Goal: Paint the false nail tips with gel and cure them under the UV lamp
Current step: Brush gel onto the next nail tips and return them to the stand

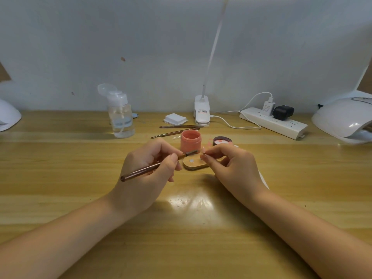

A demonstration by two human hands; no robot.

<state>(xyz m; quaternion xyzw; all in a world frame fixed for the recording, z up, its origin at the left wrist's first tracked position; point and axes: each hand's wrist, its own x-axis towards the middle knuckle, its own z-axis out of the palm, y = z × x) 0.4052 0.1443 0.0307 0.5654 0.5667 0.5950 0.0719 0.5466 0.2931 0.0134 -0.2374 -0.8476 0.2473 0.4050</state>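
At centre frame, the left hand (150, 164) grips a brown-handled gel brush (157, 166), its bristle end pointing right toward a false nail tip (203, 150) pinched upright in the fingertips of the right hand (231, 166); both sit just above a small wooden nail stand (194, 163) on the wooden table (80, 178). Directly behind stand an open pink gel jar (190, 140) and, to its right, the jar's lid (222, 140) lying inside-up. At the right edge of the frame sits a white UV lamp (346, 119), well apart from the hands; further back, from left to right, are a clear pump bottle (120, 115), spare brushes (177, 129), a stack of white wipes (175, 119), a clip lamp base (202, 110) and a power strip (275, 122).
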